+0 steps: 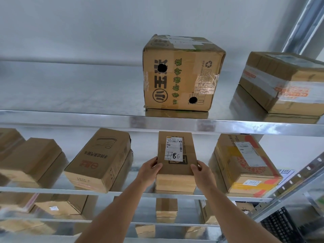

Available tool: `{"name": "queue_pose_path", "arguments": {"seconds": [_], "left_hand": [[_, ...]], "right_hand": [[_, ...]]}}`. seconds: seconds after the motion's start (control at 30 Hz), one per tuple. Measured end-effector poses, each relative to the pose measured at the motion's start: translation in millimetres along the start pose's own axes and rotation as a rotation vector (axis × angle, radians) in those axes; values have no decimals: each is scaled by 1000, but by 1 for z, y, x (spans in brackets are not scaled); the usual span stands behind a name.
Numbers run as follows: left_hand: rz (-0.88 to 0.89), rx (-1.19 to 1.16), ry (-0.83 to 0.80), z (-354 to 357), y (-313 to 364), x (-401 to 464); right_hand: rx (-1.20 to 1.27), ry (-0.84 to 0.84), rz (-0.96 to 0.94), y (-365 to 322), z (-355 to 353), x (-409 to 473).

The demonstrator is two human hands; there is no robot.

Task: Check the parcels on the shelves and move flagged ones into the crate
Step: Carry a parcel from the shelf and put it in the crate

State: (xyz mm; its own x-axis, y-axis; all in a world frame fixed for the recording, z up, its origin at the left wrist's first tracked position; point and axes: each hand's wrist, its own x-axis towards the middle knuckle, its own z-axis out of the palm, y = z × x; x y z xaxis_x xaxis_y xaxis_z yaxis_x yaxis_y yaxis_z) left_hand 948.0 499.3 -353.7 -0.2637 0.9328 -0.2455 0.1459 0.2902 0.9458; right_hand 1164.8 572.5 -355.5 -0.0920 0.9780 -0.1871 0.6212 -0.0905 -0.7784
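While both arms reach up from below, the left hand [149, 170] and right hand [199, 171] hold a small parcel [176, 165] between them on the middle shelf [122, 191] — each hand curls round one near corner, thumbs lying on the top face. That parcel rests flat, its long side running front to back, and carries a white label [174, 149] with "1786" handwritten in black.

On the same shelf, a longer box [100, 160] with printed characters lies to the left, tilted and apart from the held parcel. Further left sit two more plain boxes [29, 158]. To the right stands a box [245, 163] with yellow and red tape and a tag reading "5917".

The upper shelf [105, 118] bears a large carton [182, 74] with green and black print, directly above the held parcel, and a taped box [282, 83] near the right edge. Lower shelves hold further small boxes [166, 206]. A black crate [280, 225] shows at lower right — partly hidden behind the rack upright
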Motion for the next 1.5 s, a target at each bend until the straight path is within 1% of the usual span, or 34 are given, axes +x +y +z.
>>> {"name": "queue_pose_path", "arguments": {"seconds": [0.2, 0.27, 0.3, 0.33, 0.4, 0.43, 0.5, 0.53, 0.6, 0.7, 0.8, 0.87, 0.97, 1.03, 1.1, 1.23, 1.37, 1.43, 1.5], "left_hand": [[-21, -68, 10, 2, 0, -2], [-25, -27, 13, 2, 2, -2], [-16, 31, 7, 2, 5, -4], [-5, 124, 4, 1, 8, -4], [22, 434, 48, -1, 14, -8], [44, 629, 97, -3, 17, -11], [132, 1009, 202, -11, 21, -14], [172, 1150, 249, -16, 24, -16], [210, 1318, 312, -28, 31, -19], [201, 1444, 368, -48, 34, -23], [169, 1469, 406, -72, 27, -28], [161, 1469, 410, -90, 21, -32], [184, 1424, 433, -121, 14, -40], [201, 1393, 432, -149, 10, -44], [169, 1418, 406, -179, 3, -43], [138, 1427, 425, -241, -18, -41], [110, 1376, 399, -290, -37, -40], [86, 1318, 357, -309, -46, -41], [62, 1276, 314, -318, -56, -41]], "right_hand": [[7, -6, -14, -2, -1, -1], [10, -12, -20, -1, -1, 0], [1, -16, -29, -1, -1, 1], [-14, -25, -38, -2, -2, 1], [-93, -38, -59, -6, -2, -1], [-186, -19, -77, -7, -2, -2], [-458, 46, -135, -11, -3, -7], [-573, 66, -189, -13, -3, -9], [-717, 67, -319, -19, -3, -10], [-813, 31, -429, -32, 2, -14], [-856, 7, -443, -46, 16, -18], [-877, 21, -464, -55, 28, -23], [-879, 32, -484, -75, 54, -31], [-870, 30, -480, -95, 75, -38], [-865, 29, -469, -113, 100, -44], [-848, 49, -438, -145, 157, -62], [-813, 35, -423, -178, 207, -83], [-814, 9, -420, -191, 229, -96], [-808, 20, -412, -199, 244, -105]]}}
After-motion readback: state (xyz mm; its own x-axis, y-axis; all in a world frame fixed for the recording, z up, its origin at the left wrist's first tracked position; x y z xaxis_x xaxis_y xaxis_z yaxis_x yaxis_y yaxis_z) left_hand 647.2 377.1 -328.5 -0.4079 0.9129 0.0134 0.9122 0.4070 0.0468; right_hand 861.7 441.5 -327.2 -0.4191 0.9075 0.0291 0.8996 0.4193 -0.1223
